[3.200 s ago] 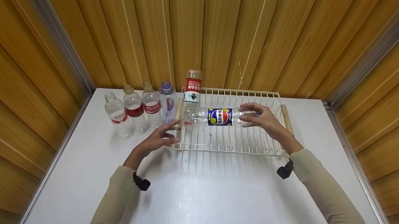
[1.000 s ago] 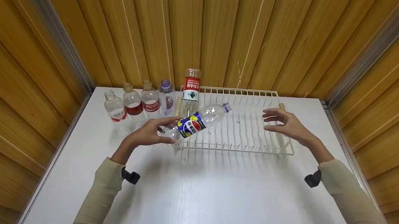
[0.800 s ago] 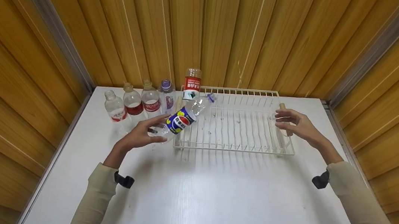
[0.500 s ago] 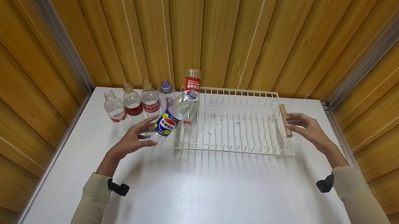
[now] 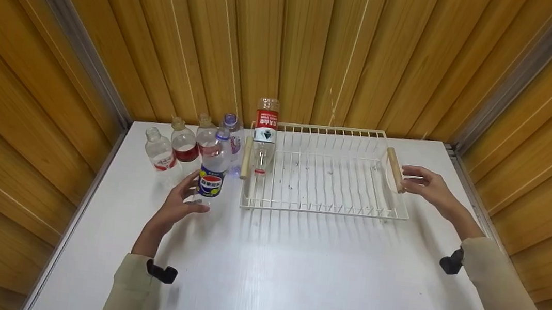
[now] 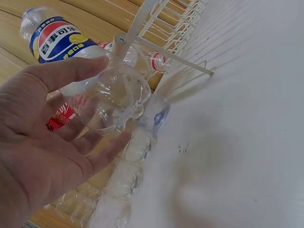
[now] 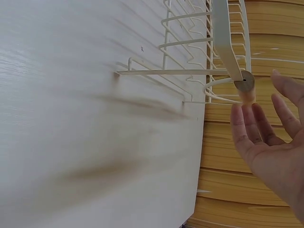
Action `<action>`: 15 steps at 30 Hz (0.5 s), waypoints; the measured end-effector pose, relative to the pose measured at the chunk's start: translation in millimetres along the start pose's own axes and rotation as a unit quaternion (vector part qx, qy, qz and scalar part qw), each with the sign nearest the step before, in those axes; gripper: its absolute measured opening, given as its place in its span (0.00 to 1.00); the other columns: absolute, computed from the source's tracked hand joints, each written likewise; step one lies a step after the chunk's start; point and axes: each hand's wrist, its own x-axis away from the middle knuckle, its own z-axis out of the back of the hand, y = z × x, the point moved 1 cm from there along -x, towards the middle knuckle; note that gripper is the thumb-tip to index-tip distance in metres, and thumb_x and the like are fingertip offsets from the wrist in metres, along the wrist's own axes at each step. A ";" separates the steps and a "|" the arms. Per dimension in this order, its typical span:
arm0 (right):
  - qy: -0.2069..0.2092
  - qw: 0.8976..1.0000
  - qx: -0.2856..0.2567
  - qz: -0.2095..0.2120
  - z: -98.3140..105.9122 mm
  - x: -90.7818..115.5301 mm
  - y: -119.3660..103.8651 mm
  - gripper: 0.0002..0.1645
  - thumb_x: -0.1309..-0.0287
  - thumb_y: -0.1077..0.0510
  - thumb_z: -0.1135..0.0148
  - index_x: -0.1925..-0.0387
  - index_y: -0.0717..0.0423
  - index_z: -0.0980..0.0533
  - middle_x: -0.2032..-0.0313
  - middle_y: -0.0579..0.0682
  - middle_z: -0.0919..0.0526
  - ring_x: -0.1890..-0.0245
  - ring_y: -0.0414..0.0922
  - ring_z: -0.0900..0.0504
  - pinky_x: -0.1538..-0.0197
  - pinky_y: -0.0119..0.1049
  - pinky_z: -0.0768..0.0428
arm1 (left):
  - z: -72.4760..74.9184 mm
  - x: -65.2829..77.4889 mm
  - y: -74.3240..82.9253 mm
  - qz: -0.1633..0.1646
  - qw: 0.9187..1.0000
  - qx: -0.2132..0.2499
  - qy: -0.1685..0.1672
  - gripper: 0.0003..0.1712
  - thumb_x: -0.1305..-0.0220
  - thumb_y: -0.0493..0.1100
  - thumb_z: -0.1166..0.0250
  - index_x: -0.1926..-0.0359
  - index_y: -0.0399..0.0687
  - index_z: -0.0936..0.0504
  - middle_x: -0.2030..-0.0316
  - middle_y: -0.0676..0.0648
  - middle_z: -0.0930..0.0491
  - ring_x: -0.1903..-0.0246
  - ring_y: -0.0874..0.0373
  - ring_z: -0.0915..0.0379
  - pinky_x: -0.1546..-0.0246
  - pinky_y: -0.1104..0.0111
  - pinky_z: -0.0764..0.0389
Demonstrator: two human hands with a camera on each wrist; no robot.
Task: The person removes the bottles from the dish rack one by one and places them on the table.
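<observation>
My left hand (image 5: 177, 207) holds a clear plastic Pepsi bottle (image 5: 211, 183) near its base, thumb on one side and fingers on the other. The bottle stands nearly upright, with a blue label and a blue neck ring. In the left wrist view its clear base (image 6: 118, 102) shows between thumb and fingers, off the table. My right hand (image 5: 430, 191) is beside the wooden handle (image 5: 395, 169) at the right end of the white wire rack (image 5: 324, 212). Its fingertips are right at that handle in the right wrist view, fingers loosely bent and not wrapped round it.
A red-labelled bottle (image 5: 266, 125) lies upside down along the rack's left side. Left of the rack stand several bottles: one with a purple neck (image 5: 230, 121), a dark-red-labelled one (image 5: 185, 147) and a white-and-red-labelled one (image 5: 159, 151) among them. Wooden panels (image 5: 309, 49) rise behind the white table (image 5: 292, 281).
The Pepsi bottle has passed from right hand to left, left the rack and been turned from lying to upright while moving left. The right hand has moved right to the rack's handle.
</observation>
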 end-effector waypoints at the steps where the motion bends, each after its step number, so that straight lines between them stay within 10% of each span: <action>1: -0.002 1.000 -0.006 0.000 -0.1 -1.1 3.6 0.38 0.28 0.51 0.39 0.25 0.65 0.39 0.30 0.69 0.34 0.52 0.23 0.23 0.49 0.17 0.22 | 0.6 0.1 -1.8 0.002 1.000 -0.001 0.004 0.60 0.49 0.32 0.24 0.20 0.61 0.44 0.25 0.42 0.39 0.26 0.40 0.42 0.26 0.43 0.37; 15: -0.040 0.998 -0.048 0.005 -4.5 2.7 5.8 0.37 0.27 0.58 0.41 0.25 0.67 0.41 0.30 0.71 0.36 0.52 0.27 0.20 0.48 0.24 0.17 | 23.3 10.6 -14.1 0.036 0.998 0.001 0.047 0.61 0.47 0.32 0.25 0.19 0.53 0.50 0.22 0.40 0.43 0.24 0.41 0.46 0.21 0.46 0.46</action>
